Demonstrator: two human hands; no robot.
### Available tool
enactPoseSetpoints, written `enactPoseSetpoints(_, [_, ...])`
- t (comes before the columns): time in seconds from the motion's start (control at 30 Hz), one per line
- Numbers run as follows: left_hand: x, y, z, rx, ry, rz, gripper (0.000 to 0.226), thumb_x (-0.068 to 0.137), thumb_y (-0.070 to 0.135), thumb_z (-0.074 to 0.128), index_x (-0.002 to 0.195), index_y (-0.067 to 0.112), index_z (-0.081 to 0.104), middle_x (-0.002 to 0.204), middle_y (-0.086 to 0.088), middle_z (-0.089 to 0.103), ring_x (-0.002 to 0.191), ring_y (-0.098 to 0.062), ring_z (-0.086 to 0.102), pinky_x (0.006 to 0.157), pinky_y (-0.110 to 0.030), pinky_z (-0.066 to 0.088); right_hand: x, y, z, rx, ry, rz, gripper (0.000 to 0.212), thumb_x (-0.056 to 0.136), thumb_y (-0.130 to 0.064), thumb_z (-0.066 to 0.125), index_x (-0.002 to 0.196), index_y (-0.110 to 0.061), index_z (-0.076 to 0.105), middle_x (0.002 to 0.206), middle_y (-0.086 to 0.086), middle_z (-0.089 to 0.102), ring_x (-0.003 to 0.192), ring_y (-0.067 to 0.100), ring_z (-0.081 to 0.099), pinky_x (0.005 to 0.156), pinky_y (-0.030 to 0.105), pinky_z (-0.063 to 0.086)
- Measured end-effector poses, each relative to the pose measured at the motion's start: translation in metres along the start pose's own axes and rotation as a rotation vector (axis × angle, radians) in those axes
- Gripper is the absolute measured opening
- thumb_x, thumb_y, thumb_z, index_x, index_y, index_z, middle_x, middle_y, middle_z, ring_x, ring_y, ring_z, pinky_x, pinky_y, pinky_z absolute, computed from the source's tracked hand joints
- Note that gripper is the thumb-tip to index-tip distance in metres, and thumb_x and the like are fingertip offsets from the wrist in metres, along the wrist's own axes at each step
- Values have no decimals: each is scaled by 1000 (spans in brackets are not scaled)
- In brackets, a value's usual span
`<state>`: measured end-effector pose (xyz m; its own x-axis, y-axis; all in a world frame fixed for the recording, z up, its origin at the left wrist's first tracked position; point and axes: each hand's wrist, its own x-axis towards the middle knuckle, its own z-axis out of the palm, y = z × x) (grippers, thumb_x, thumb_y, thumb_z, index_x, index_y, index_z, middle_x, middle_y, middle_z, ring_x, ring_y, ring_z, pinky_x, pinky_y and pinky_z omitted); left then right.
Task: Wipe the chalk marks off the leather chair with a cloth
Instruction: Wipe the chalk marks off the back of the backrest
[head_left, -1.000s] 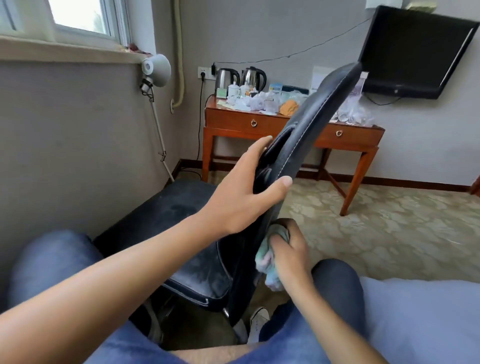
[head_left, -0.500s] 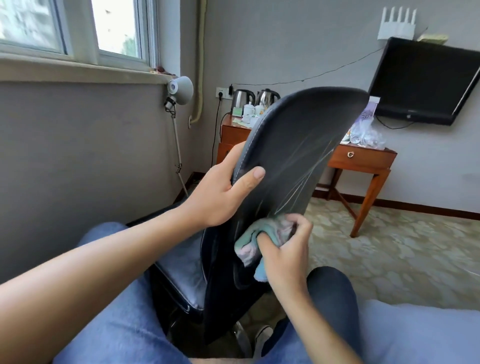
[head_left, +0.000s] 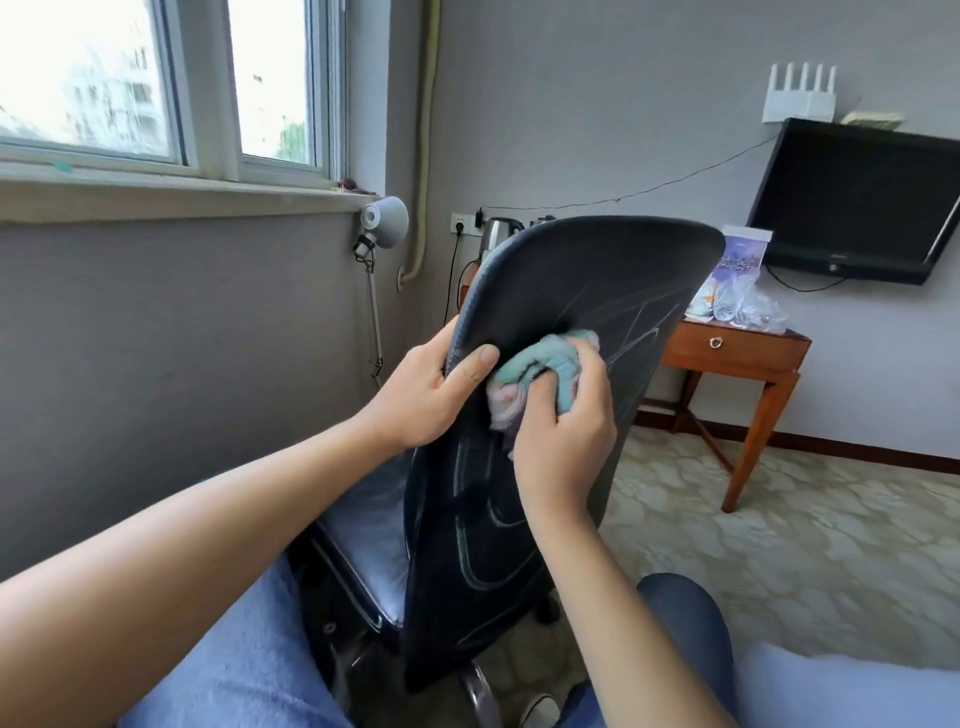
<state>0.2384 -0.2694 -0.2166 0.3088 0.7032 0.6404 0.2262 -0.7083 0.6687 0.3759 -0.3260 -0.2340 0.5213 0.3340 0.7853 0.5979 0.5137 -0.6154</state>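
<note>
A right hand (head_left: 563, 421) bunches a green-and-pink cloth (head_left: 540, 374) against the black leather chair (head_left: 566, 291) back, beside pale chalk marks (head_left: 636, 332). The left hand (head_left: 423, 395) grips the backrest's left edge, thumb in front. No writing is legible on the packets (head_left: 740, 260) on the wooden desk (head_left: 737, 351) behind.

I am sitting in what looks like a hotel room or a simple bedroom. A wooden desk (head_left: 735, 353) with a drawer stands against the far wall. Above the desk, to its right, a flat television (head_left: 852, 200) hangs on the wall, and a white router (head_left: 800, 98) sits higher. On the desk's left end is a kettle (head_left: 501, 231). Left of the desk is a window (head_left: 171, 83). The floor under the desk is patterned carpet (head_left: 810, 545).
</note>
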Motion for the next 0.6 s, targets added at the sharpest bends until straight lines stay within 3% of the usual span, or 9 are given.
enactPoseSetpoints(0.1, [1,-12,-8,41,-11,-47,55,97,71,46,139,37,56,130,23,68,125,-2,61,111,-45,48,5,12,-1,15,-107,-10,35,95,-5,59,128,-15,62,123,-4,66,114,9,60,94,10,44])
enactPoseSetpoints(0.2, [5,-22,-20,-1,38,-96,45,96,70,48,129,42,60,127,22,70,122,-2,63,110,-45,50,12,20,0,-26,-162,33,39,98,-10,56,134,-24,58,129,-9,60,117,2,55,90,2,37])
enactPoseSetpoints(0.27, [9,-30,-32,-48,49,-124,42,93,67,54,121,37,65,121,12,75,117,-10,69,105,-49,53,24,22,3,-25,-95,86,43,98,-10,53,138,-26,50,134,-7,56,116,1,53,83,0,36])
enactPoseSetpoints(0.37, [17,-29,-46,-120,60,-145,30,96,48,64,111,23,70,107,6,79,102,-12,73,95,-47,59,53,18,20,-3,43,153,37,99,-10,50,134,-22,46,136,0,53,108,3,53,78,13,48])
enactPoseSetpoints(0.43, [32,-8,-52,-187,98,-98,16,102,26,62,114,17,69,102,9,78,96,-4,71,85,-31,60,64,9,46,44,55,153,32,97,-17,52,128,-22,47,132,2,48,106,5,51,84,29,55])
enactPoseSetpoints(0.47, [44,5,-55,-170,139,-34,20,104,24,59,119,15,68,106,8,76,99,-4,70,86,-26,57,62,3,62,46,36,150,37,96,-26,55,130,-22,44,136,3,43,113,10,48,87,35,55])
enactPoseSetpoints(0.53, [71,29,-62,-78,156,66,37,105,38,53,119,10,72,108,-6,76,98,-14,69,88,-33,56,49,-8,90,-31,25,155,55,94,-45,57,139,-21,35,145,10,32,123,24,39,93,43,51])
enactPoseSetpoints(0.6, [93,51,-68,100,70,70,59,102,60,49,95,8,74,85,-15,70,76,-20,62,73,-43,52,29,-8,109,-88,48,51,59,97,-46,57,141,-13,36,142,19,34,120,34,41,97,48,47])
